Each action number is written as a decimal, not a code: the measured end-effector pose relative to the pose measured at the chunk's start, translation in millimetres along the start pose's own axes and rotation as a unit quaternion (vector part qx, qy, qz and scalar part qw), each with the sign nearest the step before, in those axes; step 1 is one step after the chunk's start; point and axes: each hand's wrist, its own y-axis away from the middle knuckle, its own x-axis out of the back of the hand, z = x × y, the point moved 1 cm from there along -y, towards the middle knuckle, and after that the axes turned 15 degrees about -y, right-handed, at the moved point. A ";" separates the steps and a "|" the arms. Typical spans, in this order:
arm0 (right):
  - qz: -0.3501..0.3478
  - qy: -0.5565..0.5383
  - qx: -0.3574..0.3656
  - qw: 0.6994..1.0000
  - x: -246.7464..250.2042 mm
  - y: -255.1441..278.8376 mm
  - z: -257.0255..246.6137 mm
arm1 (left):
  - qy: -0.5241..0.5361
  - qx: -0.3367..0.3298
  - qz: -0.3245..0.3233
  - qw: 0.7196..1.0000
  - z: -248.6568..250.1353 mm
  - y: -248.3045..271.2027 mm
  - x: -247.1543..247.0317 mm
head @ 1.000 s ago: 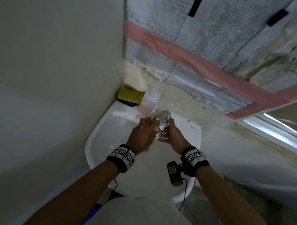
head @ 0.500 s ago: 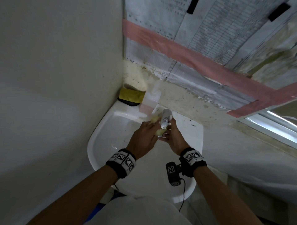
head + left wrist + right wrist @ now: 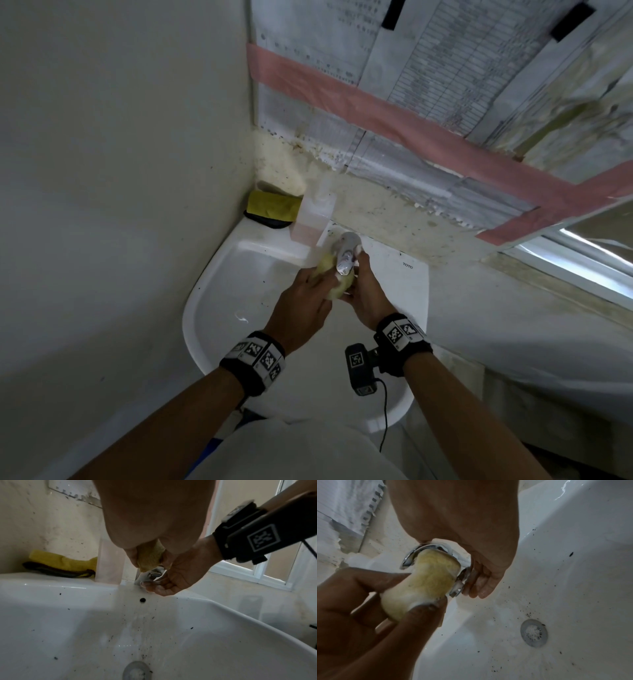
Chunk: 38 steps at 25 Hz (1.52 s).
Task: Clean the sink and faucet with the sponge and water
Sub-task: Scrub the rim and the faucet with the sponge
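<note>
At the far edge of the sink (image 3: 205,308), the left hand (image 3: 301,308) squeezes a foamy yellow sponge (image 3: 426,580) against the chrome faucet (image 3: 346,257). The right hand (image 3: 368,298) cups the spout, fingers relaxed. Only the wrist views show the drain (image 3: 533,632) and black specks.

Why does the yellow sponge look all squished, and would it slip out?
The sponge is probably soft: the left hand pinches it into a waisted shape against the faucet. White suds on it suggest it is wet and perhaps slippery. It likely springs back when released.
</note>
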 end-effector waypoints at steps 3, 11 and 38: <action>0.002 -0.008 -0.004 1.000 0.2 -2.3 2.4 | 0.037 0.018 0.007 0.999 -1.4 3.1 -3.7; -0.012 -0.015 0.000 1.000 0.7 0.4 2.6 | 0.028 0.033 0.001 0.999 5.8 -0.9 -7.4; 0.060 -0.272 -0.096 0.955 2.5 0.0 30.1 | 0.457 0.309 -0.069 0.831 -36.0 -28.3 -11.5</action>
